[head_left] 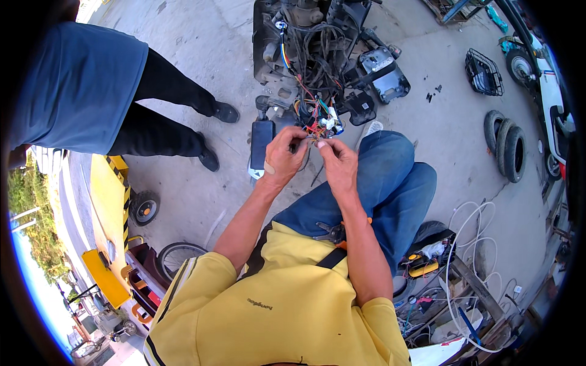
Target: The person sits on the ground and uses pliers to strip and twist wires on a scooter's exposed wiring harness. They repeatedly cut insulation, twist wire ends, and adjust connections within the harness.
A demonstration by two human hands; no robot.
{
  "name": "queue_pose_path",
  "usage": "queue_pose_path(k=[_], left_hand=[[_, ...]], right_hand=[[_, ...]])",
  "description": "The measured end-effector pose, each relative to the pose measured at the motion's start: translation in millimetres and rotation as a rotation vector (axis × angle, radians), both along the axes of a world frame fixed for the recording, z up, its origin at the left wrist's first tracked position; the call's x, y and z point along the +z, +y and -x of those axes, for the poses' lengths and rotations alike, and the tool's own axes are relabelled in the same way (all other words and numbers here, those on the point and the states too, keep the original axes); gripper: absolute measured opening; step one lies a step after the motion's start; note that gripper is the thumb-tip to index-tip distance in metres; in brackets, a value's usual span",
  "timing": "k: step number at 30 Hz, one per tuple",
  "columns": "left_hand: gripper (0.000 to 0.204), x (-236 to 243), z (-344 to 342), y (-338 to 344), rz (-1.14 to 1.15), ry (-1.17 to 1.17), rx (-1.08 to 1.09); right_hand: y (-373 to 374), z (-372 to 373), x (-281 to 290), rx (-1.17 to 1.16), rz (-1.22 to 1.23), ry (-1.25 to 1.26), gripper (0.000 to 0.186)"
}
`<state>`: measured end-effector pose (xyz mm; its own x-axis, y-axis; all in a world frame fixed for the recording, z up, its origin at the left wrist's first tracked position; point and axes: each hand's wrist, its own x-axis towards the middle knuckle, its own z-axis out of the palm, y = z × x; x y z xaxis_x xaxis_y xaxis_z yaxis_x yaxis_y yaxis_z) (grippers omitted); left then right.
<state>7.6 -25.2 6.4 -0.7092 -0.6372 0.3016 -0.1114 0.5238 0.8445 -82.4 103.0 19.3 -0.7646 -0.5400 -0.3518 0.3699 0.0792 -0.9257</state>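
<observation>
My left hand (pixel 285 157) and my right hand (pixel 338 165) meet in front of me, fingers closed in a pinch. Between the fingertips are thin electrical wires (pixel 315 130), too small to make out one by one. They belong to a tangled wiring harness (pixel 318 73) spilling from the stripped black front of a vehicle (pixel 261 49). White plug connectors (pixel 331 121) hang just beyond my fingers. A dark rectangular phone-like thing (pixel 262 144) lies left of my left hand. On my lap rests a dark tool (pixel 329 233), partly hidden by my right forearm.
A person in dark clothes (pixel 79 91) stands close on the left. To the right are loose tires (pixel 516 154), a black wire basket (pixel 484 72) and a parked scooter (pixel 552 91). Coiled white hose (pixel 452 287) and a toolbox of clutter with a yellow tool (pixel 423 269) lie lower right.
</observation>
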Motion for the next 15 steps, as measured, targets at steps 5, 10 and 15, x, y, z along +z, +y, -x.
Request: queue_pose_path(k=[5,10,15], left_hand=[[0.018,6,0,-1,0.005,-0.006,-0.013],[0.024,18,-3,-5,0.047,-0.113,-0.051],[0.028,42,-12,-16,0.180,-0.213,-0.229]], right_hand=[[5,3,-18,0.017,0.160,-0.306,0.016],[8,-1,-19,0.035,0.201,-0.328,0.017],[13,-2,0,0.155,0.080,-0.128,0.015]])
